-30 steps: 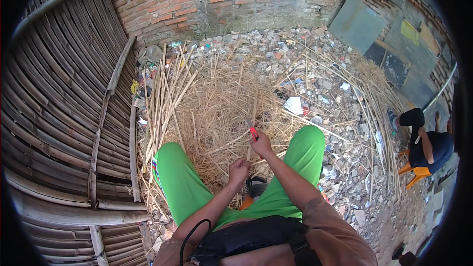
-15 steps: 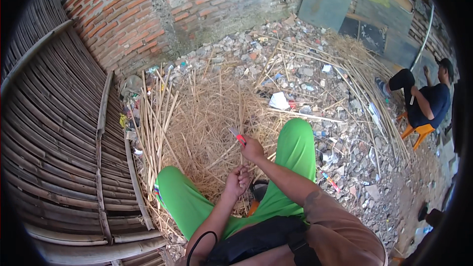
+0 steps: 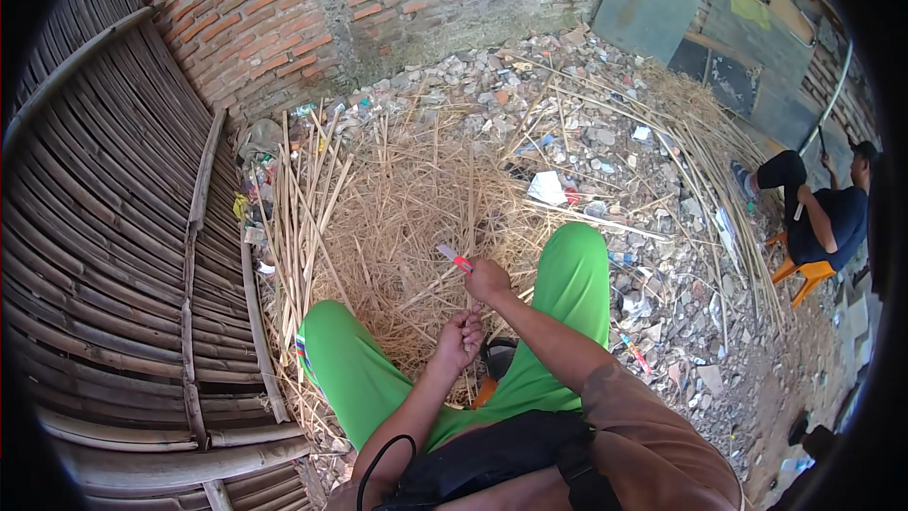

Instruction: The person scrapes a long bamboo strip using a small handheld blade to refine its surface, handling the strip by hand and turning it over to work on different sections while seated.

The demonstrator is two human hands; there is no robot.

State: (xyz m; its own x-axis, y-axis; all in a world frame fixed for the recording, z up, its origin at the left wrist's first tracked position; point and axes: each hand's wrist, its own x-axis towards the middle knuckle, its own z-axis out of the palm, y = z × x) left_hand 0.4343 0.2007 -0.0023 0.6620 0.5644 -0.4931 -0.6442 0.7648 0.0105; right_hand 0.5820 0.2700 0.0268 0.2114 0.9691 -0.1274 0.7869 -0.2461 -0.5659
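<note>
I see right hand (image 3: pixel 486 280) gripping 1 red-handled knife with flat metal blade (image 3: pixel 462 264), above a rough tan heap of straw-like shavings (image 3: pixel 402 203). Left hand (image 3: pixel 461 337) near it, fingers curled closed; contents I can't tell.

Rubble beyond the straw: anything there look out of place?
Yes: a white angular piece lies beyond the right knee, beside a red scrap; their bright colours look like stray litter against grey rubble.

Plastic knife handle (image 3: pixel 462 265); rough brickwork (image 3: pixel 426 2)
</note>
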